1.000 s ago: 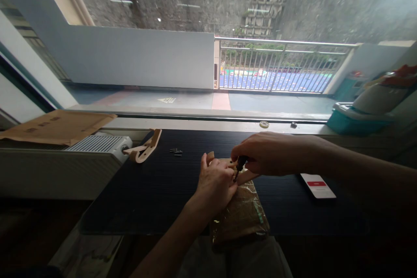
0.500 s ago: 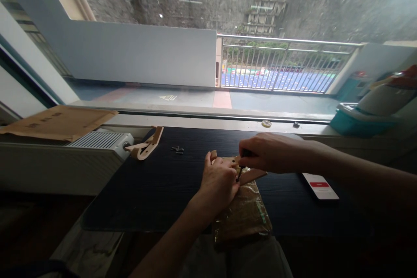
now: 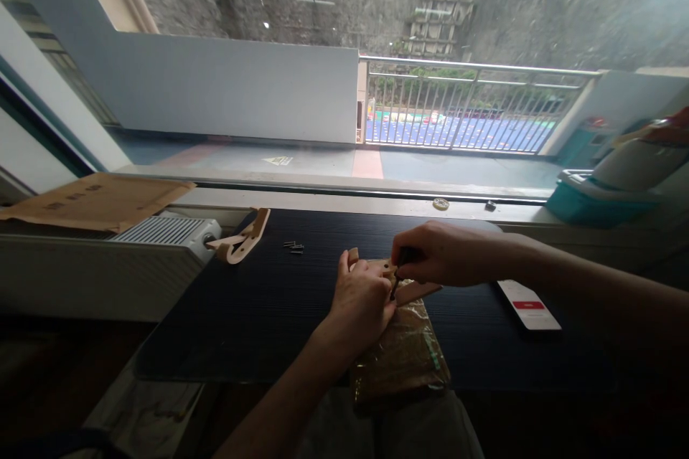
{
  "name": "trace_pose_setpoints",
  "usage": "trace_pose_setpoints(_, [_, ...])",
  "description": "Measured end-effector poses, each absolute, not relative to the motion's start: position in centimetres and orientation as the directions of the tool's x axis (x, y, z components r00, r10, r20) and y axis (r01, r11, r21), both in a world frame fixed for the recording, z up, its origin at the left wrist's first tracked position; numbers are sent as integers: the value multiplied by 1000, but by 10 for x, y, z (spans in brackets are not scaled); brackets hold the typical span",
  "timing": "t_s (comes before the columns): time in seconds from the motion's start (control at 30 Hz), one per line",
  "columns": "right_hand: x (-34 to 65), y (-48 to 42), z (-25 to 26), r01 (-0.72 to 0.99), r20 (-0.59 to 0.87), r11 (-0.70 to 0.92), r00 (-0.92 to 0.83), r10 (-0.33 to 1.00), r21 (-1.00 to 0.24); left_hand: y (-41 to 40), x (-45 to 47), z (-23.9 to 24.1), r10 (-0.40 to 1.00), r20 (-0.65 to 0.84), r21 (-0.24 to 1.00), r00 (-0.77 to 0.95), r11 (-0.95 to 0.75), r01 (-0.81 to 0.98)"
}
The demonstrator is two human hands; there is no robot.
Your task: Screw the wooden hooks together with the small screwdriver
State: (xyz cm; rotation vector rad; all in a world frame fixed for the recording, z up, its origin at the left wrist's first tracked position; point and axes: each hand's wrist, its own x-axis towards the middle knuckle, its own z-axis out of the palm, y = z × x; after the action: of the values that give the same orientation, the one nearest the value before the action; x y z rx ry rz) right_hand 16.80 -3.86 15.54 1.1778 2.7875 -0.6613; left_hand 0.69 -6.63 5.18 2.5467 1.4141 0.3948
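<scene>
one dark table (image 3: pixel 231 323) bears a wooden piece (image 3: pixel 420 291) atop a wrapped package (image 3: pixel 401 366); left hand (image 3: pixel 362 294) curled onto the piece, right hand (image 3: pixel 433 251) fingers closed round a screwdriver (image 3: pixel 396 282); radiator (image 3: pixel 123 287) left of the table.

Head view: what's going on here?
A person's right hand holds a screwdriver, tip down at a wooden part, which the left hand steadies over a wrapped package. Screws lie loose on the table; a second piece is at its left edge. I can't see what the tip meets.
</scene>
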Motion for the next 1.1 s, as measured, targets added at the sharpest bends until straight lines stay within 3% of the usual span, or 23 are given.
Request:
trace_pose_setpoints(0.13, [171, -40, 153, 707, -189, 603, -693, 696, -370, -66, 6, 50, 849, 155, 297, 506, -528, 796])
trace_pose_setpoints(0.4, [165, -46, 158, 709, -142, 678, -704, 696, -192, -65, 8, 50, 869, 146, 326, 473, -494, 806])
trace_pose_setpoints(0.6, [161, -40, 157, 782, -193, 544, -609, 769, -304, -67, 9, 51, 861, 184, 319, 475, -509, 799])
trace_pose_setpoints(0.67, [162, -39, 157, 829, -211, 480, -544, 812, -286, -66, 9, 51, 860, 192, 322, 472, -510, 798])
trace_pose_setpoints(0.77, [164, -39, 160, 802, -167, 567, -595, 786, -187, -65, 9, 50, 865, 191, 322, 463, -501, 803])
trace_pose_setpoints(0.9, [164, -39, 166, 649, -145, 749, -761, 633, -137, -64, 10, 48, 870, 170, 322, 462, -492, 809])
trace_pose_setpoints(1.1, [161, -42, 168, 616, -203, 787, -776, 597, -40, -65, 10, 49, 873, 175, 322, 455, -487, 812])
